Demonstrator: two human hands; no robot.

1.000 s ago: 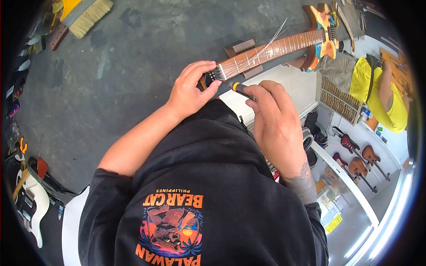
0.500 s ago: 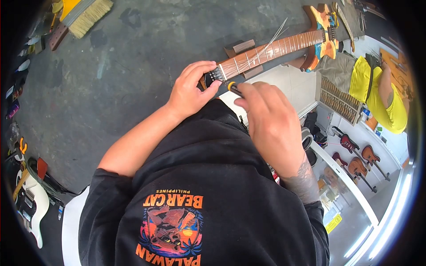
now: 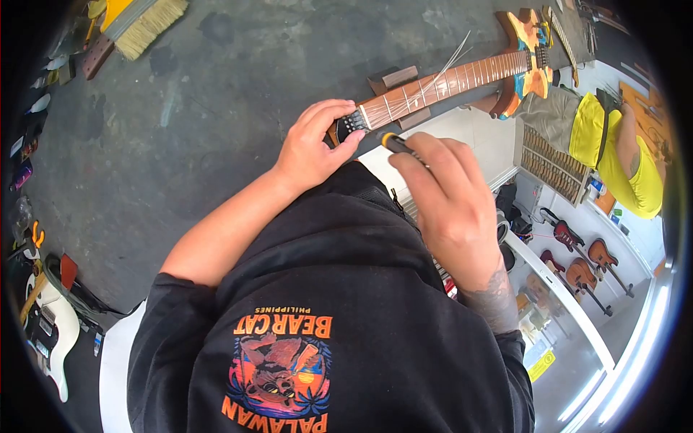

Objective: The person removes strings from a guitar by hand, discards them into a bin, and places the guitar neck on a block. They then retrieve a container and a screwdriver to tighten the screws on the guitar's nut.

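A headless electric guitar lies across the bench, its wood-and-blue body at the far right. My left hand is closed around the near end of the neck, fingers and thumb on either side of the black string clamp. Loose cut-looking strings stick up over the fretboard. My right hand grips what looks like a screwdriver, black with a yellow band. Its yellow-banded end points at the clamp but is apart from it. The rest of the tool is partly hidden by my fingers.
A dark wooden neck rest supports the neck. A yellow-handled brush lies at upper left, a white guitar at lower left. A person in a yellow shirt stands at right; several guitars hang beyond.
My right hand has drawn the screwdriver back to the right, away from the clamp, and its fingers have shifted on the tool. My left hand stays in place on the guitar.
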